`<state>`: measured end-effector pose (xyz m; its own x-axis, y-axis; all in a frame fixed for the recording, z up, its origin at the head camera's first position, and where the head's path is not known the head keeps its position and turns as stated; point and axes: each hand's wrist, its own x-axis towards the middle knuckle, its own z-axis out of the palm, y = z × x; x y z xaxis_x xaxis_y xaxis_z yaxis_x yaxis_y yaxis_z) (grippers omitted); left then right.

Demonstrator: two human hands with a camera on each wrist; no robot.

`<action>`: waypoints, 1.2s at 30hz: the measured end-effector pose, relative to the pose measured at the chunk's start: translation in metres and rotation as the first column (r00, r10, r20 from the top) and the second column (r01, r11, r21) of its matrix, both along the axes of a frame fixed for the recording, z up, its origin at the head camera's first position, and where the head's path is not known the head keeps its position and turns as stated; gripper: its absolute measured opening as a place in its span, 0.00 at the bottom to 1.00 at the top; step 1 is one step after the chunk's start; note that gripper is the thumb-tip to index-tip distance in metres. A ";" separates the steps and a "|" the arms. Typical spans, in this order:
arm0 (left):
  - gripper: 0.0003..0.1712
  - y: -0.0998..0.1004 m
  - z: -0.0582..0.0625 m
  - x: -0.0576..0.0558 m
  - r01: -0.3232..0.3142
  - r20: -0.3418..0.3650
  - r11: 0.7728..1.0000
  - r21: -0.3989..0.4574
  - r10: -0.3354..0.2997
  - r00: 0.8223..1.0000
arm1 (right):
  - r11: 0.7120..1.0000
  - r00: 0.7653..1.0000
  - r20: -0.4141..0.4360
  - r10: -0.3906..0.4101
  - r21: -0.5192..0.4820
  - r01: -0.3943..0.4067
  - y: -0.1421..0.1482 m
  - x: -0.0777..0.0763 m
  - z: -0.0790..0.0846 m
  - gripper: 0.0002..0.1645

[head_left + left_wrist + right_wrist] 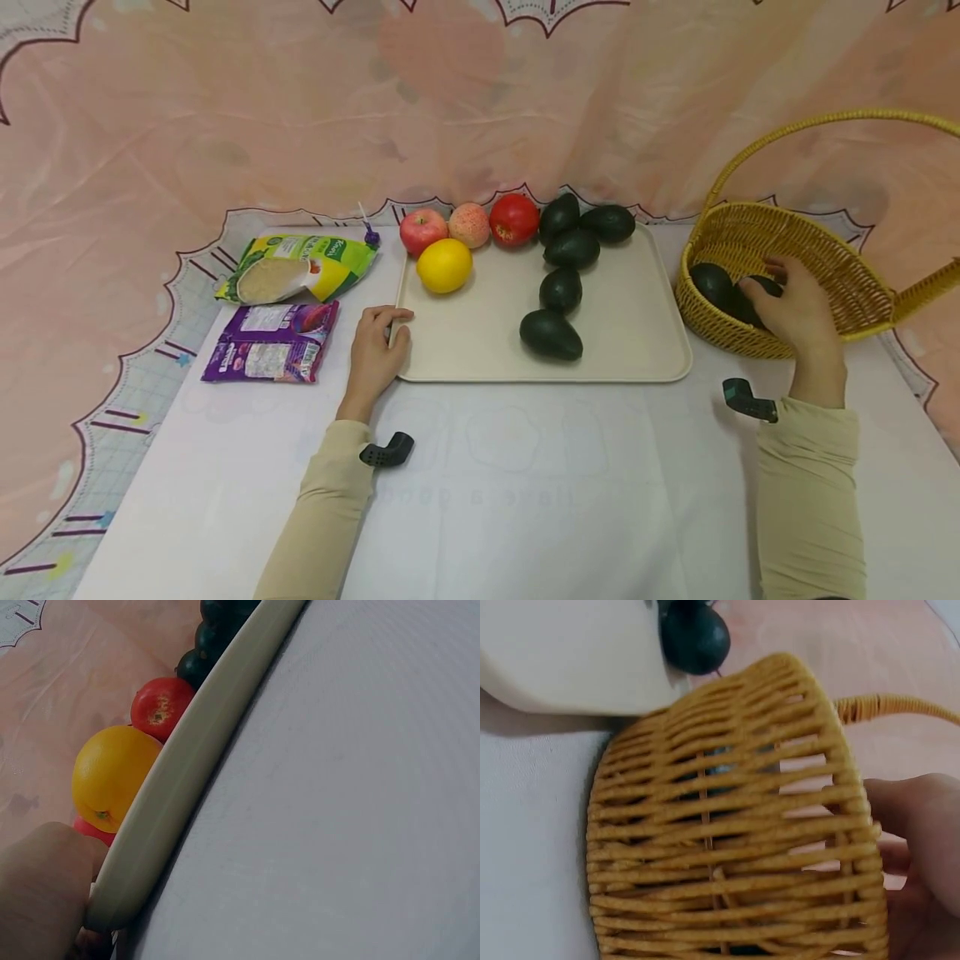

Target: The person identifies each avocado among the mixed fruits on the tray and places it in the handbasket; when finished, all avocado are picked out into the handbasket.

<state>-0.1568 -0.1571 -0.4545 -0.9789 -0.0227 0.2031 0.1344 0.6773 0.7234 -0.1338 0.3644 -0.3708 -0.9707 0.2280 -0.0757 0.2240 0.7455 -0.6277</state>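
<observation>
My right hand reaches over the near rim of a yellow wicker basket and grips a dark green avocado inside it. Another avocado lies just left of that one in the basket. In the right wrist view the basket wall hides most of the held avocado, and the fingers show behind the rim. My left hand holds the left edge of a cream tray, thumb and fingers at its rim. Several avocados lie on the tray from back to front.
At the tray's back left are a red apple, a peach, a red pomegranate-like fruit and a yellow-orange fruit. Left of the tray lie a green Knorr bag and a purple packet. The basket's tall handle arches above it.
</observation>
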 end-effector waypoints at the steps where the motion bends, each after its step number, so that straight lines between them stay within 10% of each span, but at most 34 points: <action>1: 0.12 0.000 0.000 0.000 -0.001 -0.002 1.000 0.000 0.001 1.000 | 1.000 1.000 -0.015 0.005 0.002 -0.005 -0.002 -0.001 0.000 0.45; 29: 0.12 0.001 0.002 0.001 -0.001 -0.006 1.000 -0.004 0.001 1.000 | 0.967 0.895 -0.367 0.253 0.068 -0.245 -0.092 -0.013 -0.005 0.26; 36: 0.12 0.000 0.001 0.000 0.001 -0.005 1.000 -0.004 -0.001 1.000 | 0.939 0.885 -0.323 0.335 0.034 -0.343 -0.117 -0.012 -0.015 0.27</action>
<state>-0.1565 -0.1570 -0.4536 -0.9779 -0.0212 0.2082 0.1386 0.6799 0.7201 -0.1457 0.2472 -0.3860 -0.9612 -0.1171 0.2498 -0.2548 0.7242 -0.6408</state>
